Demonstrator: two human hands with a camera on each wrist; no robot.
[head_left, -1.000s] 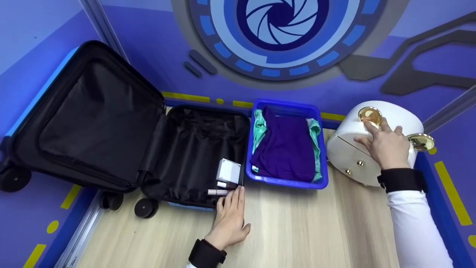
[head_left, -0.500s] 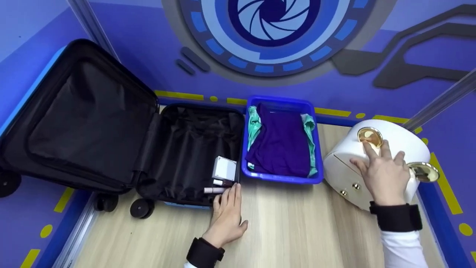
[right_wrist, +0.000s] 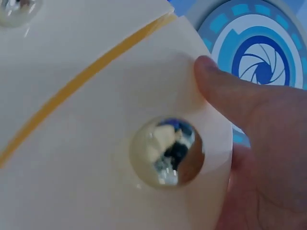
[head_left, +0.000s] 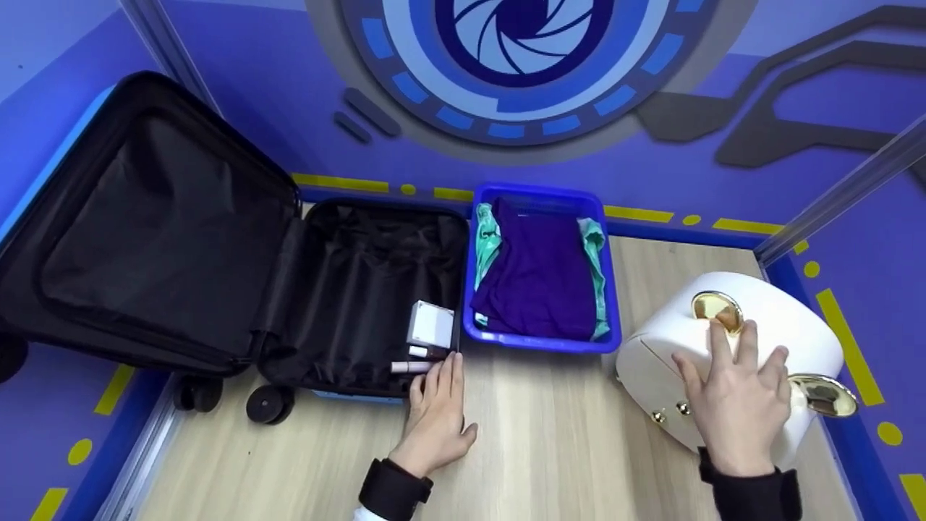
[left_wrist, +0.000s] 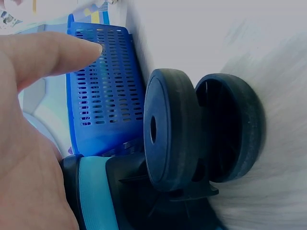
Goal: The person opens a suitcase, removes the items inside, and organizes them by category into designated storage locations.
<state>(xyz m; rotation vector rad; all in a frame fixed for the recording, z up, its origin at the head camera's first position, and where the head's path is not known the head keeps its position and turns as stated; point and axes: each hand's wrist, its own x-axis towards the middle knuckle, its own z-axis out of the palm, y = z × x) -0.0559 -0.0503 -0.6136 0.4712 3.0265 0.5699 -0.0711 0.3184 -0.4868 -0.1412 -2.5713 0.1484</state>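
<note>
My left hand (head_left: 438, 423) rests with straight fingers on the front right corner of an open black-lined suitcase (head_left: 354, 282). Beside its fingertips, inside the suitcase, lie a pale slim tube (head_left: 408, 367), a white-capped dark tube (head_left: 418, 352) and a small white box (head_left: 431, 325). On the right, my right hand (head_left: 739, 405) spreads its fingers over the top of a white rounded case (head_left: 785, 315) with gold ear-shaped discs. In the right wrist view, the thumb (right_wrist: 216, 79) touches the case's edge near a shiny knob (right_wrist: 167, 152).
A blue basket (head_left: 539, 344) with a folded purple cloth (head_left: 546, 278) and green cloth (head_left: 595, 250) stands between suitcase and white case. Blue-purple walls enclose the wooden surface (head_left: 539, 434). Suitcase wheels (left_wrist: 170, 129) show close up in the left wrist view.
The white case has slid toward the person with my right hand on it, away from the back wall. The left hand stays at the suitcase corner. The head view has shifted slightly.
</note>
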